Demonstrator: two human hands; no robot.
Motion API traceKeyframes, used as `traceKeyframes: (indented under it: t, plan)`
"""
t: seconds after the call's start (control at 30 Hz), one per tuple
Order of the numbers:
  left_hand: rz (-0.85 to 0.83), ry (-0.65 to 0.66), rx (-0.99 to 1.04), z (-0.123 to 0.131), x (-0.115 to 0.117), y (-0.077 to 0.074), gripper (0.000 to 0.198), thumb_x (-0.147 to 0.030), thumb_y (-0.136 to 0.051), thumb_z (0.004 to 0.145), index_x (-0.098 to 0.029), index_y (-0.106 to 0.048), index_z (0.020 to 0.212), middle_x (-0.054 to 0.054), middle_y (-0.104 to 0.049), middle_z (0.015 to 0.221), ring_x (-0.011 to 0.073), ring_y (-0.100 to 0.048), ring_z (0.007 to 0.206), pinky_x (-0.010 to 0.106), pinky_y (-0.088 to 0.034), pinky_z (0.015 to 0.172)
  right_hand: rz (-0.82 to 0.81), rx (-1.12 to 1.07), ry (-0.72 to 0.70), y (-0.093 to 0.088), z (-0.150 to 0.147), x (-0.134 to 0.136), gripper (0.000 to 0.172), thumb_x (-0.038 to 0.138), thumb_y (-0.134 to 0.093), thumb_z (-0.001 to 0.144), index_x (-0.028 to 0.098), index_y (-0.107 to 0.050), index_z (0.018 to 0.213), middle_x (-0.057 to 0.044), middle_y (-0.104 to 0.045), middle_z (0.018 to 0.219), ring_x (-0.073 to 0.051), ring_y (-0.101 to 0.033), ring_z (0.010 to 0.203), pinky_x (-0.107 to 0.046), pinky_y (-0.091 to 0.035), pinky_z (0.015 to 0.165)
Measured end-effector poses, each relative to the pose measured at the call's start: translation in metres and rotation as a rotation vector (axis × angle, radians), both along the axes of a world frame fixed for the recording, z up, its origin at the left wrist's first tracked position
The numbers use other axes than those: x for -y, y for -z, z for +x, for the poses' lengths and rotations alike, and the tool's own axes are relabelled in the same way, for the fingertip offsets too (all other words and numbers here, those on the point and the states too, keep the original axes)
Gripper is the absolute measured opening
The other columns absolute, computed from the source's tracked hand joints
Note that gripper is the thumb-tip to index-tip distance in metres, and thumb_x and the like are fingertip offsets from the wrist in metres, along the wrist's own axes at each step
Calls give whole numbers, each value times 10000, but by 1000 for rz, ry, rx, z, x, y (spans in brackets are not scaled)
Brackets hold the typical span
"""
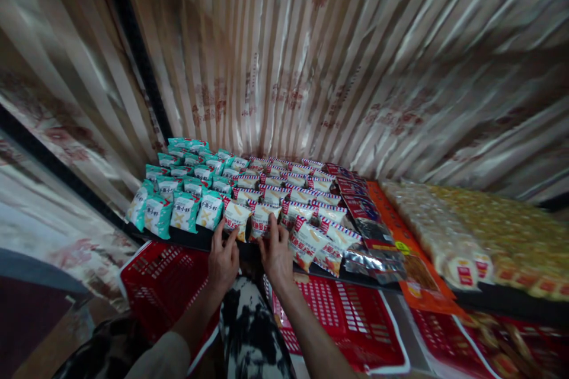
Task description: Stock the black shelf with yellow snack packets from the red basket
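Small snack bags stand in rows on a dark shelf. My left hand (223, 260) is at the front row, its fingers apart and touching the lower front of a cream-and-red snack bag (236, 217). Beside it, my right hand (276, 251) has its fingers stretched out against the neighbouring cream-and-red snack bag (265, 218). Neither hand visibly grips a bag. Teal snack bags (185, 211) fill the left part of the shelf. More cream bags with striped tops (306, 243) lean to the right of my right hand.
Dark packets (355, 198), an orange packet (420, 275) and clear-wrapped goods (444, 237) lie farther right on the shelf. Below stand red plastic baskets (164, 272) with white rims. A patterned curtain (284, 59) hangs behind, with a dark post (137, 47) at left.
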State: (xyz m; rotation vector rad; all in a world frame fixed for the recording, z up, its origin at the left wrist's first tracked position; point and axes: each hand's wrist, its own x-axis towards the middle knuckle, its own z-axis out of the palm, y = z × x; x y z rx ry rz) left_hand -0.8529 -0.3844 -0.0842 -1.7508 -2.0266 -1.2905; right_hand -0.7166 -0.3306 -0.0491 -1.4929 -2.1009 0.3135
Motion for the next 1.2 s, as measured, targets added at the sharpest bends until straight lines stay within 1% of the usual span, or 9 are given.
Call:
traceKeyframes:
  t: [0.17,0.33,0.47,0.6,0.67,0.8,0.9,1.1,1.2]
  plan:
    - [2,9,-33,-5,2,0,389,-88,-416,846,-176,-549,1201,126,-327,1409,258,-394,1257,378,-459,942,-64,-71,-38,16,-11,0,675,228,-382,888,252,-16,1455,-157,-444,1239,-241,-635,868,-365,-558,637]
    - [-14,27,-52,-3,3,0,442,-85,-428,836,-202,-509,1254,113,-276,1448,276,-354,1290,396,-461,945,-25,-164,-144,20,-4,2,676,192,-377,879,247,-29,1456,-173,-345,1390,-267,-543,1129,-376,-537,805]
    - [-17,16,-34,2,4,1,475,-82,-435,831,-217,-486,1284,97,-164,1496,296,-311,1315,381,-484,913,36,-154,-187,12,12,9,666,185,-384,880,245,-56,1456,-165,-295,1444,-265,-478,1213,-382,-518,862]
    - [-18,6,-10,6,6,0,485,-71,-431,831,-232,-485,1286,84,-57,1520,300,-311,1313,382,-489,906,118,-89,-224,-13,35,7,538,229,-390,893,257,-260,1415,-129,-351,1417,-237,-533,1150,-334,-549,795]
    - [-2,-1,1,10,8,-4,486,-66,-429,829,-237,-490,1280,82,-50,1520,303,-299,1317,389,-488,906,149,-48,-224,-32,45,-5,463,255,-398,898,250,-375,1360,-110,-457,1326,-204,-596,1035,-297,-558,733]
    - [-13,41,11,34,15,-10,488,-69,-424,833,-252,-484,1281,98,-176,1479,288,-306,1303,400,-487,900,240,127,-244,-68,54,-52,384,240,-407,902,210,-502,1272,-93,-589,1165,-207,-558,1038,-329,-484,878]
    - [-71,75,13,61,18,-9,491,-82,-417,838,-260,-467,1293,105,-284,1424,263,-352,1268,406,-482,909,234,317,-305,-88,46,-88,370,213,-411,902,215,-528,1253,-76,-611,1170,-214,-546,1028,-341,-428,927]
    - [-216,4,80,104,11,0,505,-113,-427,826,-233,-446,1316,105,-248,1456,264,-348,1281,412,-447,960,123,565,-372,-104,19,-134,362,311,-453,899,212,-546,1234,-86,-634,1150,-209,-541,1082,-291,-362,959]
    - [-266,-32,75,113,5,5,528,-114,-430,817,-208,-422,1337,118,-194,1484,284,-309,1306,406,-450,950,35,663,-339,-105,8,-146,349,348,-464,887,198,-594,1173,-104,-669,1074,-214,-587,1028,-273,-407,882]
